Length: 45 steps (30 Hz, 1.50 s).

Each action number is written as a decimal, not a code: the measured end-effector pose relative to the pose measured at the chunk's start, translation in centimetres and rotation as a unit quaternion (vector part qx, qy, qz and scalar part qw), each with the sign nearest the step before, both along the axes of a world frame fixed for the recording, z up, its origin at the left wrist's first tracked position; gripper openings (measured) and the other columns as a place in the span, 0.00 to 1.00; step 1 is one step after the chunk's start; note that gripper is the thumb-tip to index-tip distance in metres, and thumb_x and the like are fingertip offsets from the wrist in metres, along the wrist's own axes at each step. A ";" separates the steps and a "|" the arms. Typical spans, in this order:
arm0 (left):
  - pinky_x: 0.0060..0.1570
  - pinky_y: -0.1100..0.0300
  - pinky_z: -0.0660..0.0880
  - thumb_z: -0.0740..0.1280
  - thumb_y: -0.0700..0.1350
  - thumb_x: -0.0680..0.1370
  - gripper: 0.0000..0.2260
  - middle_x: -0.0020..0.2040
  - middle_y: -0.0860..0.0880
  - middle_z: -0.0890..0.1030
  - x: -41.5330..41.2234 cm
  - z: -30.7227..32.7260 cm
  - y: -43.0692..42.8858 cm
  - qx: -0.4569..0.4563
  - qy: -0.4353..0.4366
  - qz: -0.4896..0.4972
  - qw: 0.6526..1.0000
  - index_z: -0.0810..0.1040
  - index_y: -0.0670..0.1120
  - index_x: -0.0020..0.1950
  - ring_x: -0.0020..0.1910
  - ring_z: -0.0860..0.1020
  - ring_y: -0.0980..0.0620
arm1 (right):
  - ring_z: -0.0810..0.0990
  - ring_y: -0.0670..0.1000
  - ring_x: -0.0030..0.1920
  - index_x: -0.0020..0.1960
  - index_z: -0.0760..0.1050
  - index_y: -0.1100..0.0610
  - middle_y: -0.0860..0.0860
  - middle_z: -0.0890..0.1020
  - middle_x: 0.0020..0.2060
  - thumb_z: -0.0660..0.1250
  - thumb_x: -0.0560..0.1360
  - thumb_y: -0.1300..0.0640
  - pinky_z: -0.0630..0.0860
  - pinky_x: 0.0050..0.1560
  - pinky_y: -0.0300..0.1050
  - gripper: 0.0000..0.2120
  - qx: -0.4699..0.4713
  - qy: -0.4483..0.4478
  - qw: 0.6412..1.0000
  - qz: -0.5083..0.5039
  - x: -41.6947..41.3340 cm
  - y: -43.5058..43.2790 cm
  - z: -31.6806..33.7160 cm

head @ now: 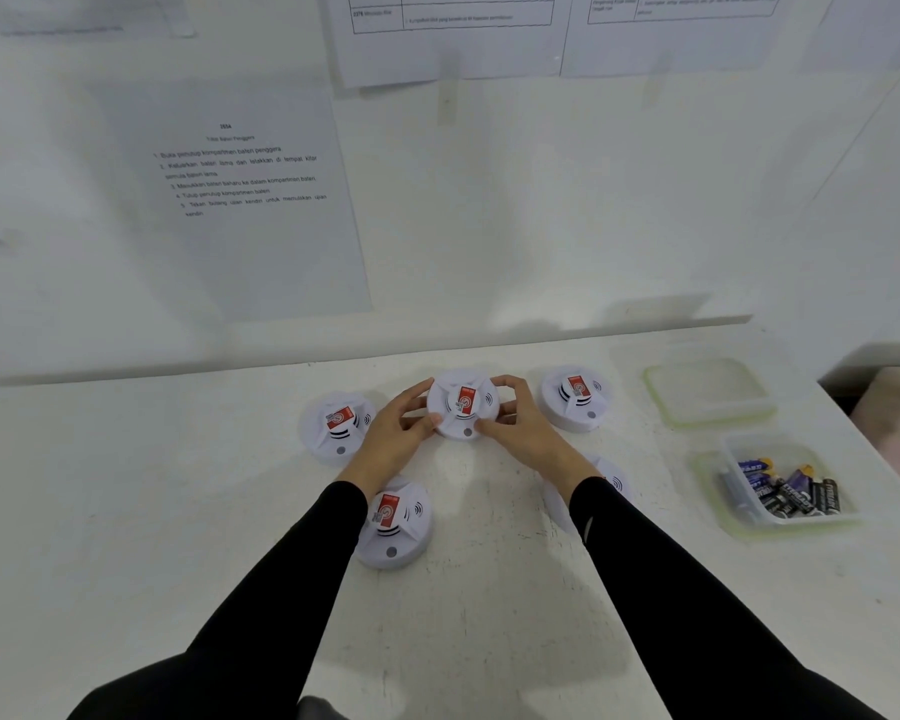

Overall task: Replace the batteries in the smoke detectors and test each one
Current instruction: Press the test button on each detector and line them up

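While both of my hands grasp the middle smoke detector [463, 407] by its rim, left hand [401, 428] on one side and right hand [520, 423] on the other, fingers curled round the edge, it sits at the back centre of the table [178, 485], face up, red label showing. Whether it rests on the surface or is lifted just off it, I cannot tell.

My guess is that the smooth round shell is the first risk: if I twist it to open it, my fingertips could slip and it could drop or skid. The next is my arms. My left sleeve [307, 563] passes right over the near-left detector [393, 522] and my right sleeve [645, 563] over the near-right detector [617, 480], so a careless pull back could knock either one. The left detector [336, 426] and far-right detector [575, 397] lie just beside my hands too.

Further right, loose batteries [791, 493] lie in a clear tub [749, 514], its lid [707, 392] set behind it. I cannot tell fresh from spent, so a mix-up is possible.

Hidden: the middle unit's underside and battery door, and most of the near-right detector. Text on the wall sheet [240, 200] is too blurred to read properly.
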State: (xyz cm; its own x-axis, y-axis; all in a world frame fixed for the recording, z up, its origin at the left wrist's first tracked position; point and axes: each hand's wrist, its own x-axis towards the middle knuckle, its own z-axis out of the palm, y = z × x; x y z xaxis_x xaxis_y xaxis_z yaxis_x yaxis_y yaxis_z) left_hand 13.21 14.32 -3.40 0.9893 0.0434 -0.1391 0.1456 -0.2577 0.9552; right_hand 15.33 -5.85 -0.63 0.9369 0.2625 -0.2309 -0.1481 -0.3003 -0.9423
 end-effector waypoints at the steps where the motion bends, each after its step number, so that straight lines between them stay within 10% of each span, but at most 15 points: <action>1: 0.65 0.52 0.74 0.70 0.48 0.78 0.23 0.65 0.50 0.79 0.0 0.0 0.0 0.001 0.000 0.000 1.000 0.72 0.58 0.72 0.62 0.78 0.53 | 0.76 0.45 0.44 0.66 0.62 0.47 0.56 0.77 0.53 0.70 0.75 0.60 0.74 0.37 0.30 0.25 0.000 0.003 1.000 0.000 0.0 0.0 0.0; 17: 0.65 0.49 0.75 0.71 0.46 0.78 0.21 0.63 0.52 0.79 0.0 -0.1 0.0 -0.019 0.001 0.010 1.000 0.73 0.59 0.69 0.61 0.79 0.52 | 0.76 0.44 0.44 0.65 0.62 0.47 0.54 0.78 0.51 0.70 0.75 0.61 0.74 0.39 0.32 0.25 0.000 0.017 1.000 0.002 0.2 0.0 0.3; 29: 0.63 0.62 0.74 0.71 0.43 0.78 0.21 0.64 0.52 0.80 -0.4 0.3 -0.2 0.006 0.009 0.000 1.000 0.75 0.51 0.71 0.62 0.78 0.56 | 0.76 0.46 0.47 0.65 0.67 0.49 0.53 0.76 0.52 0.71 0.73 0.62 0.72 0.44 0.36 0.25 0.013 0.033 0.999 -0.026 0.3 0.1 -0.6; 36: 0.45 0.78 0.72 0.69 0.40 0.79 0.17 0.61 0.49 0.80 -0.4 0.5 -0.6 0.038 0.016 -0.006 0.999 0.76 0.44 0.69 0.56 0.78 0.56 | 0.76 0.49 0.53 0.67 0.69 0.55 0.54 0.77 0.57 0.71 0.72 0.62 0.74 0.47 0.37 0.25 -0.003 0.042 0.998 -0.054 0.5 0.3 -1.4; 45: 0.64 0.63 0.68 0.65 0.47 0.82 0.21 0.69 0.50 0.75 -0.6 1.8 -0.8 0.034 0.071 -0.007 0.997 0.70 0.46 0.75 0.66 0.73 0.53 | 0.77 0.50 0.55 0.69 0.66 0.51 0.51 0.75 0.58 0.70 0.74 0.56 0.72 0.47 0.38 0.25 -0.056 0.046 0.997 0.005 0.9 -1.0 0.2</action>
